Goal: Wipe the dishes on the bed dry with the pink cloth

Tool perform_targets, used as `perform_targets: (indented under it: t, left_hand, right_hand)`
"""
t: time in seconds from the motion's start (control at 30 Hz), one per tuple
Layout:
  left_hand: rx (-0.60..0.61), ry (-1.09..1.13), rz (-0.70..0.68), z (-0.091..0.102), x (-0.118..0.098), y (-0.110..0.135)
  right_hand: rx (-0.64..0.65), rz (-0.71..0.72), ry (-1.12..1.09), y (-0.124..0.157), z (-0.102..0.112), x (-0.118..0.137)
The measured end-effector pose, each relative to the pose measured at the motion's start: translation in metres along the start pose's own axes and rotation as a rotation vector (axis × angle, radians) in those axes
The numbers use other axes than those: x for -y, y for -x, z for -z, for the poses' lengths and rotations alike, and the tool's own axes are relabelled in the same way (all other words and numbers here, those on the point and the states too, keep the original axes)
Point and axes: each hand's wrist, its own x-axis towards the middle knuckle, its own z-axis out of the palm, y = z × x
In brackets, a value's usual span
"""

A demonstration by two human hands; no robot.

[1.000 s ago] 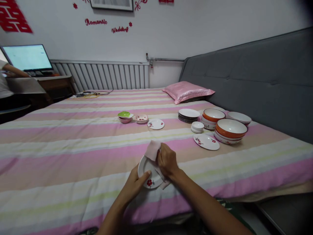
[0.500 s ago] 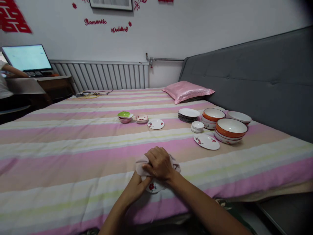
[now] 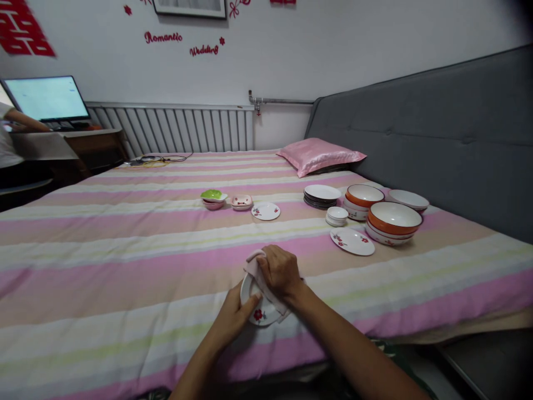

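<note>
A small white plate with a red flower is held over the near side of the bed. My left hand grips its left edge, thumb on top. In my right hand is a pale pink cloth, pressed on the plate's upper right rim, so that part of the plate is covered. Beyond the hands lies a flowered plate, and to the right another flowered plate.
A green leaf-shaped dish and a pink dish sit mid-bed. On the right stand a stack of dark-edged plates, small white dishes and orange bowls. A pink pillow lies behind. A person's arm shows far left.
My right hand has shifted slightly right with the cloth, off the plate's left part. More of the plate shows, and my left thumb now rests on its face.
</note>
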Motion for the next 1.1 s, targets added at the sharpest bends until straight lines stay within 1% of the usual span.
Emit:
perform_targets:
  t: [0.1, 0.2, 0.33, 0.5, 0.6, 0.77, 0.93, 1.03, 1.1]
  left_hand:
    - [-0.041, 0.053, 0.006, 0.002, -0.001, -0.001]
    - [-0.150, 0.105, 0.026, 0.005, 0.000, -0.002]
    - [-0.276, 0.178, 0.014, 0.011, 0.004, -0.003]
    - [-0.398, 0.290, -0.029, 0.013, 0.011, -0.006]
    - [-0.461, 0.354, -0.037, 0.014, 0.013, -0.009]
    - [-0.550, 0.468, -0.046, 0.015, 0.006, -0.011]
    - [-0.557, 0.558, -0.056, 0.014, -0.005, -0.008]
    - [-0.551, 0.580, -0.044, 0.012, -0.007, -0.007]
    - [-0.546, 0.606, -0.042, 0.011, -0.008, -0.007]
  right_hand:
    - [-0.006, -0.137, -0.091, 0.000, 0.001, -0.004]
    - [-0.026, -0.283, -0.116, 0.000, -0.003, -0.007]
    - [-0.031, -0.373, -0.067, 0.002, -0.011, -0.005]
    - [-0.011, -0.429, -0.112, 0.009, -0.017, 0.006]
    - [0.000, -0.438, -0.137, 0.015, -0.022, 0.013]
    - [0.053, -0.414, -0.157, 0.024, -0.027, 0.028]
    - [0.120, -0.352, -0.156, 0.032, -0.030, 0.042]
    - [0.106, -0.353, -0.192, 0.036, -0.034, 0.047]
    - [0.077, -0.394, -0.239, 0.036, -0.035, 0.049]
